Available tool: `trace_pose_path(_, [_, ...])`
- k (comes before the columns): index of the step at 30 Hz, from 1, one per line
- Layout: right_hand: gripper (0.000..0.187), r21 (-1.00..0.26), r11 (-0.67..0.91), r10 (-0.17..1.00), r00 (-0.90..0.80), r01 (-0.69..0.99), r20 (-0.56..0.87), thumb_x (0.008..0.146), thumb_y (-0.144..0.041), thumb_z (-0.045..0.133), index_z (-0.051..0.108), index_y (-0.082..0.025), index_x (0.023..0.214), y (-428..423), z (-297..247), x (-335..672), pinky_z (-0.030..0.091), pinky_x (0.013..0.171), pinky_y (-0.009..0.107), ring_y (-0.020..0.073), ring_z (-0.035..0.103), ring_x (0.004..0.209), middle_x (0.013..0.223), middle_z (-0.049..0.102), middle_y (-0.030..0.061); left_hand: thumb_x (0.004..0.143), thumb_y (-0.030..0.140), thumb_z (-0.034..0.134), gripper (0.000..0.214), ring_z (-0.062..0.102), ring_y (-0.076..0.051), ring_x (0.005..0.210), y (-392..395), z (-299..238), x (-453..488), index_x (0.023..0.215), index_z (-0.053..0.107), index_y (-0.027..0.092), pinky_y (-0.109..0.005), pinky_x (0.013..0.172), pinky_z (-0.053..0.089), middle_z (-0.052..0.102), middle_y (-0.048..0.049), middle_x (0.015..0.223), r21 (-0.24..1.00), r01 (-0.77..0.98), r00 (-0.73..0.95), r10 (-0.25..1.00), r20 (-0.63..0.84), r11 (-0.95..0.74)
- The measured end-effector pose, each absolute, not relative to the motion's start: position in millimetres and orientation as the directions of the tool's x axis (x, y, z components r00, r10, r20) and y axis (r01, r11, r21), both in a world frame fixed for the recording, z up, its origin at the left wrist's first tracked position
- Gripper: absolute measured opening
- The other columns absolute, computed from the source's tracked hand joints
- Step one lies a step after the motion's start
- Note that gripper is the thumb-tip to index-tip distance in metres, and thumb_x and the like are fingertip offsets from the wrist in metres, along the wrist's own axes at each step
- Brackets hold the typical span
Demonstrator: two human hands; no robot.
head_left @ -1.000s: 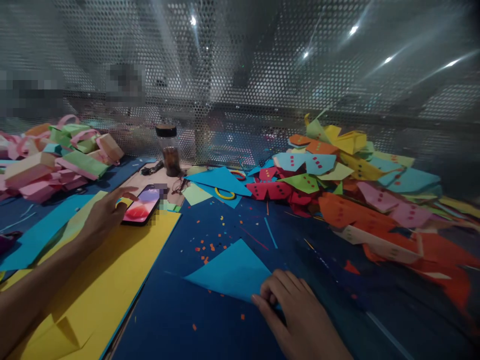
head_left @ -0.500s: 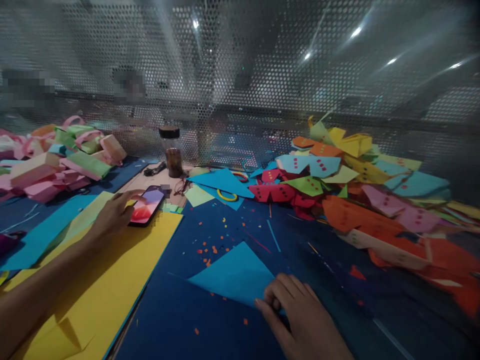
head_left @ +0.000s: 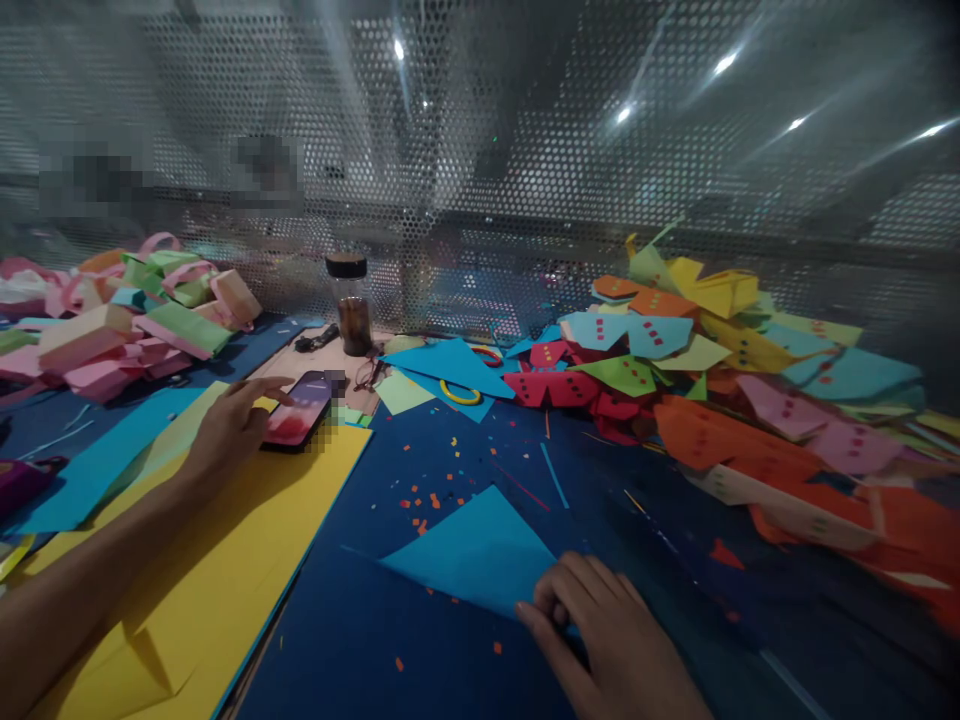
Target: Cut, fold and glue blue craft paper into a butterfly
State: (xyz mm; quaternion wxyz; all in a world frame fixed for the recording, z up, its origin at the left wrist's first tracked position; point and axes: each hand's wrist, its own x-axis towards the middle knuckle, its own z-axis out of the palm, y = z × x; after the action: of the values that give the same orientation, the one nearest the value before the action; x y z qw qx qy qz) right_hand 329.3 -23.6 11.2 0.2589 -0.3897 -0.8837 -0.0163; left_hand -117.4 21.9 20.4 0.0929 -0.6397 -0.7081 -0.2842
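At the left, my left hand (head_left: 238, 425) is over the edge of a smartphone (head_left: 304, 408), one finger stretched toward its lit screen. Its other fingers are loosely bent, and nothing is gripped. The phone lies on a large yellow paper sheet (head_left: 247, 560). My right hand (head_left: 600, 625) is at the lower right, on the right corner of a blue folded paper (head_left: 476, 550). Its fingers are curled and the thumb sits at the paper's lower edge, so the corner is hidden under the hand. The blue paper lies flat on the dark blue surface.
Paper cutouts with dots (head_left: 750, 440) are heaped at the right, and pastel paper pieces (head_left: 127, 325) at the left. A jar with a black lid (head_left: 354, 310) stands before a perforated metal panel (head_left: 450, 150). Yellow-handled scissors (head_left: 460, 393) lie partly under blue paper. Orange scraps (head_left: 427, 500) are scattered mid-surface.
The picture on the phone screen looks different and paler. My left finger is slightly straighter. The whole view has shifted a little; the right hand keeps its place on the blue paper.
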Motion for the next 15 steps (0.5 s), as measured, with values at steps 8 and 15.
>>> trace_pose_path(8, [0.037,-0.174,0.699,0.678,-0.564,0.694,0.471,0.107,-0.036,0.043,0.053,-0.025,0.074,-23.7,12.5,329.8,0.042,0.054,0.028,0.0159,0.059,0.056,0.065,0.059,-0.0013,0.079,0.012,0.037,0.055,0.065,-0.026,0.108,22.6,19.3,-118.4,0.123,0.067,0.020,-0.039,0.096,0.053,0.079,-0.0026,0.104,0.351,0.936,-0.180,0.849,0.497,-0.007])
trace_pose_path(15, [0.035,-0.172,0.691,0.687,-0.565,0.702,0.456,0.107,-0.037,0.044,0.053,-0.025,0.076,-24.3,9.7,331.6,0.043,0.056,0.029,0.0163,0.060,0.058,0.067,0.059,-0.0014,0.076,0.014,0.040,0.050,0.064,-0.029,0.113,24.3,15.9,-120.0,0.117,0.068,0.023,-0.043,0.101,0.049,0.078,-0.0046,0.101,0.335,0.942,-0.154,0.850,0.504,-0.028])
